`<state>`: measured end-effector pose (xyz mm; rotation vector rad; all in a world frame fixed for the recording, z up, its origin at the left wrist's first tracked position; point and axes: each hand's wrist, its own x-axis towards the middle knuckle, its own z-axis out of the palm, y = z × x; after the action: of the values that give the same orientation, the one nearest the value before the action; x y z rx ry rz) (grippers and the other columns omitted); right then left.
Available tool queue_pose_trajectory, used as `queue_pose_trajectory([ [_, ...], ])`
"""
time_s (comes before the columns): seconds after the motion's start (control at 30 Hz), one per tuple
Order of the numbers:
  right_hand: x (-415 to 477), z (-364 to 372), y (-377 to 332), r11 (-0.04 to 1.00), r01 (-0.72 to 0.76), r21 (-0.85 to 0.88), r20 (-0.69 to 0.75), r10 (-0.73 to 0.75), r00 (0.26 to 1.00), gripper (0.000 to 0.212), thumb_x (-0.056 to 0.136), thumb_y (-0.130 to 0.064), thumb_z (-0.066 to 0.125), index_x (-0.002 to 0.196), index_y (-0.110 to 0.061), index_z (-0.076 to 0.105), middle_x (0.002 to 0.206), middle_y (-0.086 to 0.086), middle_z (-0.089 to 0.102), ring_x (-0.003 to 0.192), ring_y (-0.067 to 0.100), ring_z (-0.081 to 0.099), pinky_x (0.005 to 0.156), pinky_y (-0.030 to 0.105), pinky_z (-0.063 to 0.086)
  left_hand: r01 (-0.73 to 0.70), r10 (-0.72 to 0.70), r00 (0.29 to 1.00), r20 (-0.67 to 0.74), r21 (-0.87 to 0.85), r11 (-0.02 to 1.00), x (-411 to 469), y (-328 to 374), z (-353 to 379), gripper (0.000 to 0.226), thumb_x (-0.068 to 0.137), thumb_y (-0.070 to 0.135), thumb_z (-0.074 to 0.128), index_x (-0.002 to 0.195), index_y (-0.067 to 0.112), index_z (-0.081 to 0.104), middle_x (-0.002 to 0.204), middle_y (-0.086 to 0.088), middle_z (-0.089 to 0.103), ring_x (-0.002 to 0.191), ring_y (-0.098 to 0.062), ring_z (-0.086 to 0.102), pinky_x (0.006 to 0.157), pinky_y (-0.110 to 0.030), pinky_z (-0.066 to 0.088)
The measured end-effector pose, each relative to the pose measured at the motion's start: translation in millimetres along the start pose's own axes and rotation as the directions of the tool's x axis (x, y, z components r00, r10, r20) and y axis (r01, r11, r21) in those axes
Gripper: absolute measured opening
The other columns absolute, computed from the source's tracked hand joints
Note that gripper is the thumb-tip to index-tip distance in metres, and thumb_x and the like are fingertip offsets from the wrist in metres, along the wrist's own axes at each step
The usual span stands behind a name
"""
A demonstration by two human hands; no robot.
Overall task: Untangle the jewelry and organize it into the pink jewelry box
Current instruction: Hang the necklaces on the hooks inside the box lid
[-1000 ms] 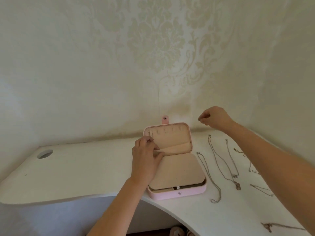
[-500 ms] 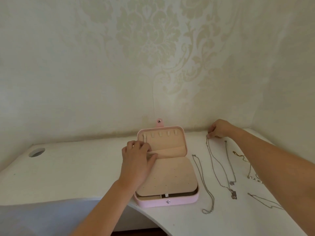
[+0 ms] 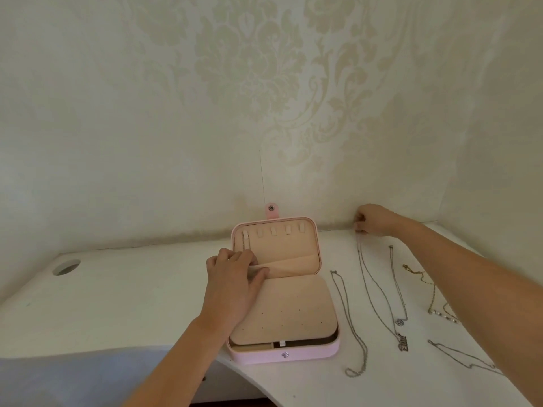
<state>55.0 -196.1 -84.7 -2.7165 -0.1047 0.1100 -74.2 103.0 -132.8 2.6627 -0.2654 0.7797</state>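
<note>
Head | R fingers [image 3: 360, 226] pinch necklace [image 3: 370, 286] top | L fingers [image 3: 235, 256] pinch box pocket [image 3: 293, 264] (lid [image 3: 305, 243] up)

The pink jewelry box [image 3: 282, 355] lay open on the white desk [image 3: 132, 304], its lid raised toward the wall [image 3: 176, 142]. The left hand [image 3: 232, 284] rested on the box's left side, fingers bent over the lower end of a chain [image 3: 245, 242] hung from the lid's leftmost hook; its grip was unclear. Right of the box, the right hand [image 3: 374, 220] pinched the top of a long necklace [image 3: 403, 343], with more necklaces [image 3: 399, 322] lying beside it.
</note>
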Motion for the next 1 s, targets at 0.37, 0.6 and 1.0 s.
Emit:
queue_pose_trajectory([
  [0.37,-79,-110,-98,0.871,0.382,0.308,-0.162,-0.347,0.924,0.006,0.087,-0.011,0.064,0.089,-0.011,0.070,0.076,0.001,0.069,0.067,0.006,0.064,0.071,0.017,0.052,0.006,0.000,0.999,-0.051,0.108,0.994,-1,-3,4,0.018,0.074,0.036,0.073,0.081,0.022,0.063,0.120,-0.007,0.058,0.115,-0.032,0.046,0.089,-0.044,0.038],
  [0.6,-91,-159,-162,0.827,0.523,0.209,-0.300,-0.454,0.839,0.010,0.085,-0.010,0.066,0.093,-0.013,0.070,0.079,-0.003,0.070,0.062,-0.003,0.061,0.060,0.009,0.048,0.024,-0.019,0.999,-0.046,0.114,0.993,0,0,8,0.020,0.082,0.039,0.064,0.087,0.020,0.064,0.114,-0.003,0.058,0.113,-0.028,0.044,0.091,-0.041,0.031],
  [1.0,-66,-177,-228,0.790,0.570,0.228,-0.330,-0.488,0.808,0.020,0.084,-0.007,0.066,0.103,-0.004,0.068,0.086,0.002,0.070,0.075,0.007,0.067,0.078,0.019,0.053,-0.006,0.020,0.995,-0.095,0.154,0.988,-1,-2,5,0.023,0.066,0.040,0.078,0.067,0.024,0.062,0.071,0.008,0.061,0.090,-0.028,0.054,0.078,-0.037,0.022],
])
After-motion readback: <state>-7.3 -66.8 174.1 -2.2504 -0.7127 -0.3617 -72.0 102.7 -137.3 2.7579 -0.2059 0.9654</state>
